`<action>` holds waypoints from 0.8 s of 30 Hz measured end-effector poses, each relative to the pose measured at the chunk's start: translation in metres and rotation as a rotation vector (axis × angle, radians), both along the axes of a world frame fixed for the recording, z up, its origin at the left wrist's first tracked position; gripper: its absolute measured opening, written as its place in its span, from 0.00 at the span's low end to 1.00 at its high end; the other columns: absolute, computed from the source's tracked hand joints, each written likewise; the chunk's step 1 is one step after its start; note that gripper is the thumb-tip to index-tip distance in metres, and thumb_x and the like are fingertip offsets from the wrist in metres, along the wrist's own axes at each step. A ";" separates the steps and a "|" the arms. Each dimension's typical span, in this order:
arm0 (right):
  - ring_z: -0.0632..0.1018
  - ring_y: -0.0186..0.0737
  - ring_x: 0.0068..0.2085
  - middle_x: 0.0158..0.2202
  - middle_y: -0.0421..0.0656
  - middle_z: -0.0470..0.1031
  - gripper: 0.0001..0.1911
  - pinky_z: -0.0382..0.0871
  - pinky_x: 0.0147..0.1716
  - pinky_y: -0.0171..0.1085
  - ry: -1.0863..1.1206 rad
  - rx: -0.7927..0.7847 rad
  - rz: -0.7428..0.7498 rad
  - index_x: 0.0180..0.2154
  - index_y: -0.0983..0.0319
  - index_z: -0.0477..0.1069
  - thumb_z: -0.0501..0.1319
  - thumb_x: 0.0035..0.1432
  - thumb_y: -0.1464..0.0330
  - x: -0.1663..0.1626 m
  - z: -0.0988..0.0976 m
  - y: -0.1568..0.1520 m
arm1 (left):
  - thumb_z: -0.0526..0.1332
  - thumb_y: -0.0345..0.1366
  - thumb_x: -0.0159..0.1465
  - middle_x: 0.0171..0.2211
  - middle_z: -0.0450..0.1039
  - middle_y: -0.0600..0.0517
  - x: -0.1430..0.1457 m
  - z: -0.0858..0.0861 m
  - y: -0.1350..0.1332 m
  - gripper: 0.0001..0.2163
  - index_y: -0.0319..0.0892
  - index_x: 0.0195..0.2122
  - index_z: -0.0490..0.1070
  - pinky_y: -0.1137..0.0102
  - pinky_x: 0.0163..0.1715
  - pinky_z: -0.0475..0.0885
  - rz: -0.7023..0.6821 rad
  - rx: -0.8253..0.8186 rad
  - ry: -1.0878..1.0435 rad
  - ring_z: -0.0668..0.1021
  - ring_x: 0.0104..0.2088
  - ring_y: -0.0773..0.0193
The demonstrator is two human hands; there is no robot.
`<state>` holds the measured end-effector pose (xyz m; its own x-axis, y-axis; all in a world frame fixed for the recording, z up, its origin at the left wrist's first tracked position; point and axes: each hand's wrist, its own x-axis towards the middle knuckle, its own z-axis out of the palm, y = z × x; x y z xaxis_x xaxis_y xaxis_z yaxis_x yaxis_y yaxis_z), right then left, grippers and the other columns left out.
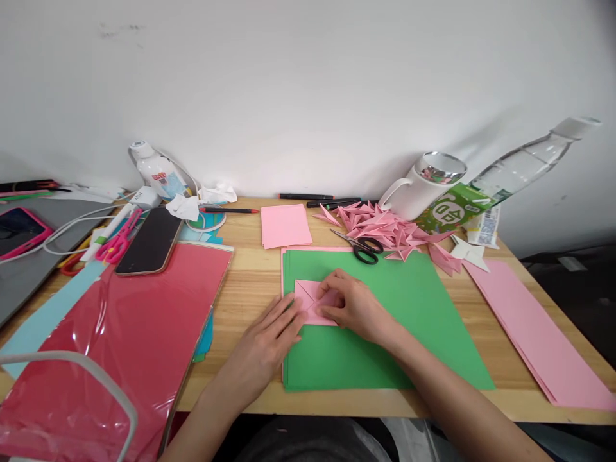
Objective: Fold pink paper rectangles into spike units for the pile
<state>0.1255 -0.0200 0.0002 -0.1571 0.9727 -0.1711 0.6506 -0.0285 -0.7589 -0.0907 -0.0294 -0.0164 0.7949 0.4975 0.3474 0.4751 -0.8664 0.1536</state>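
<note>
A small pink paper square (305,292) with diagonal creases lies on a stack of green paper (409,359). My left hand (269,339) rests with its fingers stretched out, the tips on the square's left edge. Thumb and fingers of my right hand (357,304) pinch the right part of the paper, which that hand partly hides. Behind, a pile of flat pink squares (286,226) sits on the table. Pointed folded pink paper pieces (385,226) are heaped at the back right, with black-handled scissors (367,249) beside them, overlapping the green stack.
A white mug (418,189), a green packet (450,208) and a leaning clear bottle (529,160) stand back right. Pink strips (539,333) lie at right. Leftward are a red sheet in plastic (144,321), a phone (150,240), pink scissors (120,239) and cables.
</note>
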 end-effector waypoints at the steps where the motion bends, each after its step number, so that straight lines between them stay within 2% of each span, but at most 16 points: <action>1: 0.69 0.28 0.25 0.34 0.38 0.66 0.07 0.63 0.28 0.32 -0.011 0.017 0.008 0.32 0.60 0.72 0.63 0.47 0.75 0.000 -0.001 0.000 | 0.52 0.32 0.66 0.55 0.66 0.41 0.000 0.001 0.001 0.14 0.34 0.51 0.65 0.56 0.54 0.68 -0.005 0.005 0.014 0.63 0.59 0.54; 6: 0.71 0.32 0.32 0.37 0.39 0.68 0.12 0.63 0.35 0.34 -0.024 0.045 0.042 0.35 0.57 0.75 0.62 0.48 0.76 0.001 -0.001 -0.001 | 0.52 0.36 0.66 0.55 0.66 0.41 0.000 0.004 0.001 0.15 0.35 0.51 0.66 0.57 0.54 0.68 -0.002 0.008 0.034 0.64 0.58 0.55; 13: 0.73 0.36 0.36 0.39 0.42 0.69 0.12 0.65 0.39 0.37 0.000 0.045 0.057 0.35 0.57 0.77 0.62 0.49 0.74 0.001 -0.003 -0.001 | 0.51 0.37 0.66 0.58 0.61 0.41 -0.004 0.001 -0.016 0.17 0.36 0.54 0.63 0.53 0.55 0.65 0.046 -0.005 0.066 0.59 0.61 0.52; 17: 0.73 0.36 0.36 0.39 0.43 0.69 0.10 0.66 0.38 0.36 0.007 0.039 0.047 0.35 0.58 0.77 0.62 0.49 0.73 0.001 -0.004 -0.001 | 0.52 0.38 0.66 0.59 0.60 0.42 -0.008 0.000 -0.024 0.19 0.37 0.56 0.60 0.54 0.57 0.64 0.060 -0.023 0.071 0.58 0.62 0.54; 24: 0.72 0.35 0.33 0.39 0.42 0.68 0.09 0.67 0.33 0.34 0.022 0.015 0.020 0.34 0.57 0.78 0.62 0.49 0.71 0.000 -0.004 -0.002 | 0.51 0.39 0.66 0.58 0.61 0.43 -0.008 0.000 -0.024 0.20 0.35 0.57 0.58 0.55 0.57 0.63 0.071 -0.007 0.093 0.59 0.61 0.54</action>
